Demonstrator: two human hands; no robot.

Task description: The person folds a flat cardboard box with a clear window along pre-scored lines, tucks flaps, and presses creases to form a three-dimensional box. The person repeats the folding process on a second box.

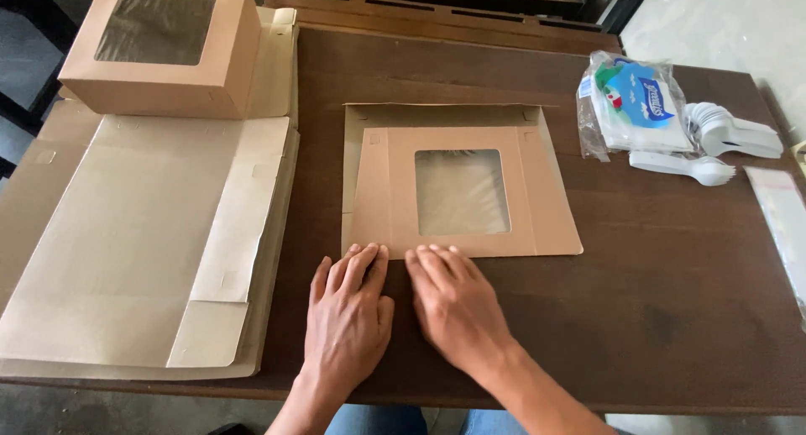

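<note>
A flat, unfolded brown cardboard box blank (541,200) with a clear square window lies in the middle of the dark wooden table (672,301). My left hand (348,313) and my right hand (457,305) rest side by side, palms down, at the blank's near edge. Fingertips of both hands touch that edge. The fingers are spread flat and hold nothing.
A stack of flat cardboard blanks (134,250) lies at the left. An assembled brown box (164,49) with a window lid stands on its far end. A plastic pack of white napkins (634,103) and several white plastic spoons (714,145) sit at the far right.
</note>
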